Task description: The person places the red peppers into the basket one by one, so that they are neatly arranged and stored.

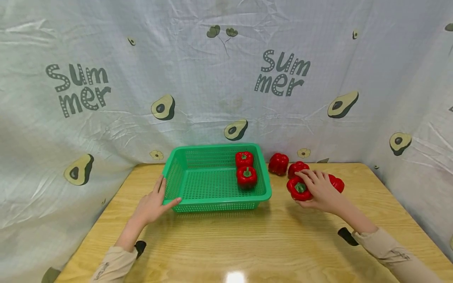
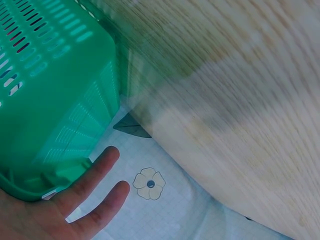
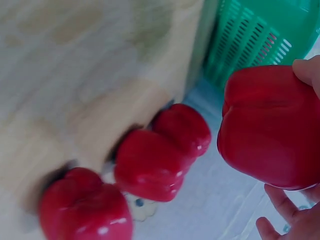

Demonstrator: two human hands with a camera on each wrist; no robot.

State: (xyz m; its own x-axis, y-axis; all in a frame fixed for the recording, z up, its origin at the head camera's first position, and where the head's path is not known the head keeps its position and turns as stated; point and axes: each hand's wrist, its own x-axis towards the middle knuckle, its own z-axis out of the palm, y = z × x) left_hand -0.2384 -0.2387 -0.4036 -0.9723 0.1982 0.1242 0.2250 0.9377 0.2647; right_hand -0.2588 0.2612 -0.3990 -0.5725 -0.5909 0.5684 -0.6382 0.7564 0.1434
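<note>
My right hand (image 1: 321,192) grips a red bell pepper (image 1: 298,188), its green stem facing the head camera. In the right wrist view the gripped bell pepper (image 3: 270,127) appears apart from the others, with the thumb on one side and fingers on the other. My left hand (image 1: 150,205) rests at the left front corner of a green plastic basket (image 1: 221,199), thumb along the rim. Two of its fingers (image 2: 95,172) extend straight past the basket wall in the left wrist view. Inside the basket, at its right side, are two red bell peppers (image 1: 247,177).
Right of the basket stand a bell pepper (image 1: 278,164) and another bell pepper (image 1: 298,167) beside it. One more bell pepper (image 1: 337,183) is partly hidden behind the right hand. A patterned cloth (image 1: 198,78) hangs behind the wooden table (image 1: 212,243).
</note>
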